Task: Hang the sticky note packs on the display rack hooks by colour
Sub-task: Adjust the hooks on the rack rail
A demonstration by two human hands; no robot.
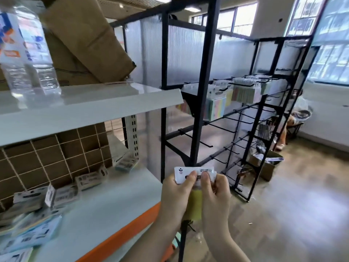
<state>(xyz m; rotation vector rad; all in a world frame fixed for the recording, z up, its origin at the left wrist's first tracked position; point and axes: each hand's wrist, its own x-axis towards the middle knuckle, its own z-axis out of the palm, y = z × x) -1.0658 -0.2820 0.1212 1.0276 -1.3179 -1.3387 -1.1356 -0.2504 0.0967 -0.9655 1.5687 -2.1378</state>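
Both hands hold one yellow sticky note pack low in the middle of the head view. My left hand and my right hand pinch its white header card with thumbs on the front. The black display rack stands just behind, with bare hooks on its lower rows. Pastel packs and more packs hang on its upper row. Loose packs lie on the white shelf to the left.
The white shelf with an orange front edge has a wire grid back and blue-toned packs at its near left. A water bottle and cardboard boxes sit on the upper shelf. An open box stands on the floor.
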